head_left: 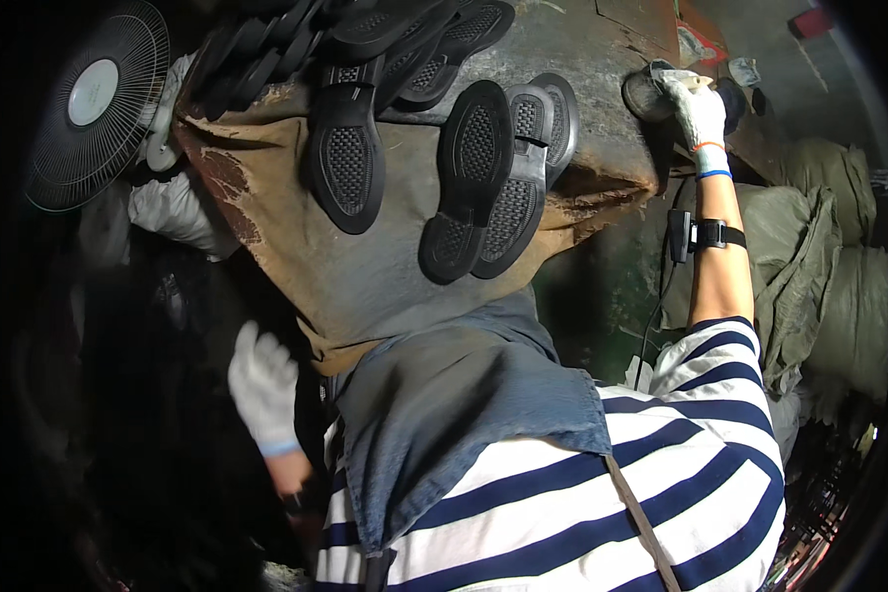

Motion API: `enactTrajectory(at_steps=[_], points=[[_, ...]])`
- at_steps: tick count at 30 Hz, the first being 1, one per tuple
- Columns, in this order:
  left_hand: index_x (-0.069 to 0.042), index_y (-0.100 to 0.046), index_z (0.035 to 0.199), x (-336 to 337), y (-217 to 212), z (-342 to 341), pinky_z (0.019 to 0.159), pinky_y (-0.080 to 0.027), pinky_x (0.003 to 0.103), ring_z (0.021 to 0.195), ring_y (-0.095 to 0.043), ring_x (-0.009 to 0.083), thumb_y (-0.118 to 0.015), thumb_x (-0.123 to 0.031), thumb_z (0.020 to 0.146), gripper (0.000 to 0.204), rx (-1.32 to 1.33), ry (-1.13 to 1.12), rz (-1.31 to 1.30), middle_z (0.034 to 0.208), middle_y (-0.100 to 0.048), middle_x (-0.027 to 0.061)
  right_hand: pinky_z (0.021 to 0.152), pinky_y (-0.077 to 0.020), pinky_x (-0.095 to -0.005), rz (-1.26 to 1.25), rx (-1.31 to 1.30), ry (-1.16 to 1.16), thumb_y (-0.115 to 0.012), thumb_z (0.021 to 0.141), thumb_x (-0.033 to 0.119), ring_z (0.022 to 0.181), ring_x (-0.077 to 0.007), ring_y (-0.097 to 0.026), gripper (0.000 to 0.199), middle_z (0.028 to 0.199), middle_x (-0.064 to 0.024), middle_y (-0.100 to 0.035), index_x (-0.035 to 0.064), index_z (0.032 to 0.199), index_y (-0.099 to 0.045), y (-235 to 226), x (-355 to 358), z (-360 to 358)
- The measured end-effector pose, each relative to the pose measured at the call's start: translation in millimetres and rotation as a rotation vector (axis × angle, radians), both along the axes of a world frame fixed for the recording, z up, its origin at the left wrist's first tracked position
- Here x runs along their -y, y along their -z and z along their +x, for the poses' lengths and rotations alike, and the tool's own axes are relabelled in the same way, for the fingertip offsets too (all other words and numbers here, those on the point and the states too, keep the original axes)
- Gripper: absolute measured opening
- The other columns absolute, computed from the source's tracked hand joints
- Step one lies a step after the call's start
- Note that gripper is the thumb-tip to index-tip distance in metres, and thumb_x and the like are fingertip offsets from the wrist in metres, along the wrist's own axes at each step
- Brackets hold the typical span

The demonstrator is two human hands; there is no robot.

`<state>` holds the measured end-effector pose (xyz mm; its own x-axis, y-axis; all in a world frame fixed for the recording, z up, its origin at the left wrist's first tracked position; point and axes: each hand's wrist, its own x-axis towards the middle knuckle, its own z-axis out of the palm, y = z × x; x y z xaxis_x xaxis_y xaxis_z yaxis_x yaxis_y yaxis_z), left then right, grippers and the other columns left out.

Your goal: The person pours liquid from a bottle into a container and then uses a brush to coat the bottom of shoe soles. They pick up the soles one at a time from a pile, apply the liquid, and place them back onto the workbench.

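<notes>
Head view: gloved right hand [699,111] grips a round grinding tool [649,94] at the table [602,69] edge; left hand [262,387] hangs loosely curled, empty, below the black soles [483,178]

fan [97,94] stood at my far left, round grille, pale hub | black shoe soles [483,183] lay tread-up across my desk [365,266], more piled behind | grey-green sacks [839,286] were stacked at my right | blue apron [454,395] hung over my striped shirt [681,493]
</notes>
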<state>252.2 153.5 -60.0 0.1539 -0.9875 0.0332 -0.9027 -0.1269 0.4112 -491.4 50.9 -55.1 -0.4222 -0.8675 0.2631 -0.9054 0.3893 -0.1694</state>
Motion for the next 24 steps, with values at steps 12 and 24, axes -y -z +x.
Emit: enactTrajectory(at_steps=[12,24], points=[[-0.009,-0.025,0.162,96.4,36.6,-242.7,0.118,-0.035,0.049,0.14,-0.04,0.0458,-0.082,-0.046,0.072,0.112,-0.137,0.843,0.194,0.154,-0.036,0.0269,0.103,-0.0506,-0.0332,-0.554,-0.165,-0.027,-0.053,0.098,0.008,0.111,-0.0224,-0.069,0.03,0.122,-0.0104,-0.073,0.0046,0.119,-0.074,7.4,-24.7,18.5],[0.003,-0.037,0.153,155.7,-18.7,-223.8,0.105,-0.042,0.073,0.132,-0.053,0.0486,-0.058,-0.051,0.099,0.079,-2.31,0.636,1.351,0.154,-0.044,0.0263,0.09,-0.0568,-0.0315,-1.265,1.3,-0.241,-0.061,0.098,0.003,0.104,-0.0217,-0.069,0.022,0.114,-0.0136,-0.073,-0.0017,0.117,-0.07,-42.1,-16.6,129.7]])
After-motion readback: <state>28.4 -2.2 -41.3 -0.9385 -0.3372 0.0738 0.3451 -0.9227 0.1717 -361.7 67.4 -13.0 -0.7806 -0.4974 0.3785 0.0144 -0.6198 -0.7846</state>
